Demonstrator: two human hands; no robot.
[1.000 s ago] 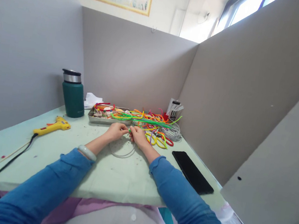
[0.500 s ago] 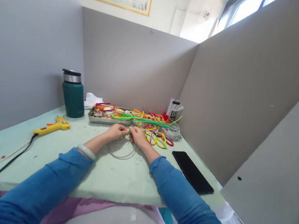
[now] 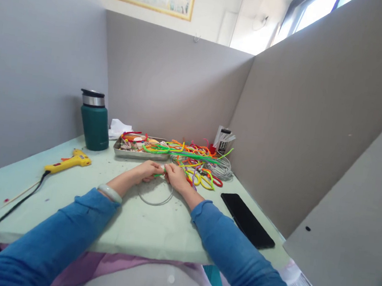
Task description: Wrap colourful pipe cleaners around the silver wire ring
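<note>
Over the middle of the table, my left hand [image 3: 146,171] and my right hand [image 3: 174,177] almost meet, both with fingers pinched. A thin grey cord loop [image 3: 154,204] hangs below the fingertips, its lower part close to the tabletop. My left fingers close on a short green piece [image 3: 159,174] at the top of the loop. Its exact kind is too small to tell. My right fingertips pinch the top of the loop beside the green piece, and the fingers cover much of that spot.
Behind my hands are a metal tray [image 3: 140,156] of small parts and a heap of coloured cords [image 3: 196,156]. A green bottle [image 3: 94,126] and yellow glue gun [image 3: 69,162] are at left. A black phone [image 3: 247,220] lies right. Grey partitions [image 3: 174,76] surround the table.
My hands have shifted slightly towards me, and more of the green piece shows by my left fingers. The grey loop has moved a little with them.
</note>
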